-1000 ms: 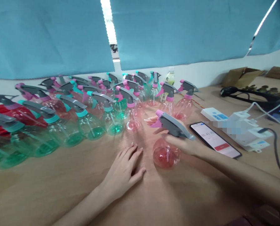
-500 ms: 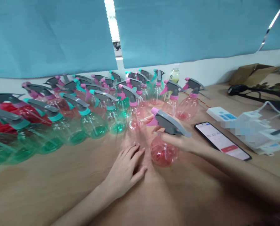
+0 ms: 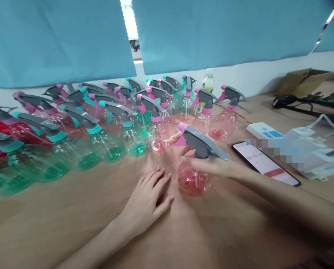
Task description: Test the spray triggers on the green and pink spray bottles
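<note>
A clear pink spray bottle (image 3: 195, 180) with a grey head and a pink nozzle and trigger stands upright on the table in front of me. Around its neck, just under the head, curl fingers of my right hand (image 3: 208, 165), while another finger stretches forward past the trigger. My left hand (image 3: 144, 198) lies palm down on the tabletop to the left of this bottle, fingers spread and holding nothing. Beyond both hands stand a pink-collared spray bottle (image 3: 158, 135) and a green spray bottle (image 3: 133, 139).
Several green and pink spray bottles crowd the left and back of the wooden table (image 3: 79, 209). A phone (image 3: 263, 164) showing a timer lies right of my right forearm, beside a white power strip (image 3: 263, 131). Farther back are a drink bottle (image 3: 208, 83) and a cardboard box (image 3: 298, 83).
The view has shifted slightly, so the standing bottles appear a little farther left and higher. My hands and the gripped spray bottle keep nearly the same positions.
</note>
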A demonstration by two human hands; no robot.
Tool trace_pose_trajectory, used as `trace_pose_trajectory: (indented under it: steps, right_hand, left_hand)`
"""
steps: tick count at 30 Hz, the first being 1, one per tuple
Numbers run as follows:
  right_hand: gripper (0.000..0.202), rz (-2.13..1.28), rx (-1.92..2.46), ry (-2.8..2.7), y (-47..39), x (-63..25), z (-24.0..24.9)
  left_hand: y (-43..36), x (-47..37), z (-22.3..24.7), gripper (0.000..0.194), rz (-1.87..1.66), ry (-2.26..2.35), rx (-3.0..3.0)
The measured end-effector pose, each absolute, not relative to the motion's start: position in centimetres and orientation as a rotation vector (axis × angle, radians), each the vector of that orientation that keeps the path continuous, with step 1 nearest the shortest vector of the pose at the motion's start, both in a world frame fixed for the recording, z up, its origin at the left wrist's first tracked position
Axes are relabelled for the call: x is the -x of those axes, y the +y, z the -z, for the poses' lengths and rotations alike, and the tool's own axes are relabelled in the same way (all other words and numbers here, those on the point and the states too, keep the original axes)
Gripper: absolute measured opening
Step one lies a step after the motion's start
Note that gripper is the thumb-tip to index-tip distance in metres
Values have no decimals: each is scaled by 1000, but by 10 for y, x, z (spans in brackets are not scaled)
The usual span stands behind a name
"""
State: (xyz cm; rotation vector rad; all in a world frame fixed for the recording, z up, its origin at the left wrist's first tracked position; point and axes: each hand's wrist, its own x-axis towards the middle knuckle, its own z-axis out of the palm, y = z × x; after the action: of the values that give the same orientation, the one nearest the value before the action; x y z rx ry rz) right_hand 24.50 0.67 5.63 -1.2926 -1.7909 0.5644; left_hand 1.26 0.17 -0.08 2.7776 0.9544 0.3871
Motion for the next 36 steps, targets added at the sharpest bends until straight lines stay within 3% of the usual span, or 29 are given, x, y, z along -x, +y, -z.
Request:
trace_pose_trajectory:
  steps: [6, 11, 15, 21, 31, 36]
  right_hand:
    - [15, -645, 1265, -1823, 6, -247, -55]
    - [6, -694, 1267, -1937, 6, -249, -53]
    - [15, -692, 1278, -1955, 6, -249, -52]
    - [7, -621, 1287, -1833, 1, -245, -60]
    - [17, -668, 1257, -1809, -5, -240, -80]
    - [13, -672, 1293, -1825, -6, -240, -85]
  left_hand:
    - [1, -12, 0, 46, -376, 953, -2794]
    - [1, -12, 0, 47, -341, 958, -2817]
    - [0, -12, -1, 46, -339, 969, -2819]
    - [1, -12, 0, 46, -341, 957, -2833]
    - [1, -12, 1, 45, -350, 951, -2848]
    - [2, -11, 2, 46, -358, 954, -2854]
